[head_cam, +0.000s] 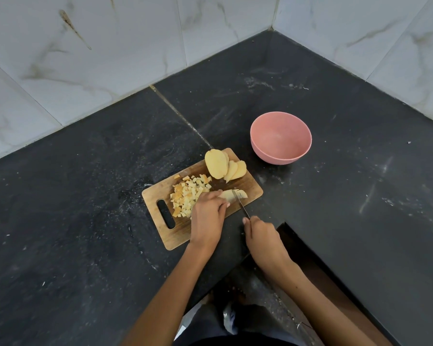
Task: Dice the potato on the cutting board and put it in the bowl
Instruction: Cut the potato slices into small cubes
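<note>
The left hand [206, 211] is pinning a potato slice [231, 195] with curled fingers on the cutting board [180, 236], steadying it while the right hand [259, 233], gripping the knife [240, 203], is cutting it.

Two bare forearms [310, 290], no sleeves or jewellery; short pale nails on the fingers [227, 205]
</note>
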Demonstrator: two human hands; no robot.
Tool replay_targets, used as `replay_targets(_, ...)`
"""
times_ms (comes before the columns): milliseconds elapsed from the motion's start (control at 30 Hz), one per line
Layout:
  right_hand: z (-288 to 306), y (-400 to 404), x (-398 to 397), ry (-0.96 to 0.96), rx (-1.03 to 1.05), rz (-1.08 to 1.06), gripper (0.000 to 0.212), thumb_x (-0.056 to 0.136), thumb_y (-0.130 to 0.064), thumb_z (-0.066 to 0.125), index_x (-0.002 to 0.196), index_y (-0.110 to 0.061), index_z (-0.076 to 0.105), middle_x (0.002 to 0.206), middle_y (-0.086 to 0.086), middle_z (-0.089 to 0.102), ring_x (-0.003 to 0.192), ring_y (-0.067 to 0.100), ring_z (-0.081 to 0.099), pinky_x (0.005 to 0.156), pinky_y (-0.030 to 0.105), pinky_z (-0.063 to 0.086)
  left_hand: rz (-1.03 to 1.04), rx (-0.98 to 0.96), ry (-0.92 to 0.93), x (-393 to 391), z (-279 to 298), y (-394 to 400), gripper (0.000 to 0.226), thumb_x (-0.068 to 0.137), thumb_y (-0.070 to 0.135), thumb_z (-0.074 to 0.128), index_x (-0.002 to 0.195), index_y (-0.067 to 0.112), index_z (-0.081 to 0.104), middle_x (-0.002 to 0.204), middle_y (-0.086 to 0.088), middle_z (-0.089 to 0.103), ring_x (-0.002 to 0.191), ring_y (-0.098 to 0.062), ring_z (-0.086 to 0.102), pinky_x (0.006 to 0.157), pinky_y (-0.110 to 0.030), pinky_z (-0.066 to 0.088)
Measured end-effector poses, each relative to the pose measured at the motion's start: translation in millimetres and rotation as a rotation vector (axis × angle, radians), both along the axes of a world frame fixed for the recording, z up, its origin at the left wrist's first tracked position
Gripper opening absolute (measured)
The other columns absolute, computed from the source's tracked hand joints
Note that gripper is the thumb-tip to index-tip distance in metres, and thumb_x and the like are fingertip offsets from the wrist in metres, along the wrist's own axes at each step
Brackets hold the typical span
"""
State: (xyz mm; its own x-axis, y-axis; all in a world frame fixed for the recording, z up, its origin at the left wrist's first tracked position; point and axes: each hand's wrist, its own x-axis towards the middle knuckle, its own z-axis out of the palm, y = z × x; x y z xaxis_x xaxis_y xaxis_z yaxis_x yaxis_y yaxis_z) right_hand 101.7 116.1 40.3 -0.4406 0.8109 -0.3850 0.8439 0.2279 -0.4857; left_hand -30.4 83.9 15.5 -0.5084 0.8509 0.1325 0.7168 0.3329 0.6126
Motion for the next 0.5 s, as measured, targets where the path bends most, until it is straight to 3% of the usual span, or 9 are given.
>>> replay_targets(133, -1.3, 9.3, -20.3, -0.013, -0.025, 0.005, 0.034, 0.104, -0.033, 0.031, 0.100, -0.007, 0.052, 0.092, 0.013, 0.063, 0.085, 0.031, 0.064, 0.069, 0.038, 0.049, -0.009, 0.030, 0.019, 1.9, 2.6, 1.2, 0.007, 0.078, 0.004, 0.073, 0.083, 0.007, 0.077, 0.094, -0.006, 0.073, 0.091, -0.020, 0.063, 0.080, -0.023, 0.041)
replay_targets(300, -5.0, 9.6, -28.6, -0.105, -0.034, 0.001, 0.034, 0.105, -0.030, 0.030, 0.112, -0.004, 0.050, 0.107, 0.017, 0.063, 0.098, 0.033, 0.062, 0.072, 0.037, 0.044, -0.005, 0.027, 0.032, 1.6, 3.5, 5.0, 0.005, 0.078, 0.004, 0.073, 0.076, 0.007, 0.077, 0.084, -0.004, 0.073, 0.082, -0.018, 0.061, 0.071, -0.026, 0.047)
replay_targets(500, -14.1, -17.8, 5.1, -0.182, -0.008, 0.041, 0.031, 0.105, -0.031, 0.028, 0.108, -0.007, 0.047, 0.085, 0.007, 0.063, 0.080, 0.027, 0.065, 0.057, 0.030, 0.040, -0.039, -0.008, 0.112, 2.0, 0.5, 6.3, 0.003, 0.077, 0.005, 0.076, 0.074, 0.007, 0.076, 0.081, -0.005, 0.073, 0.078, -0.018, 0.060, 0.060, -0.031, 0.054)
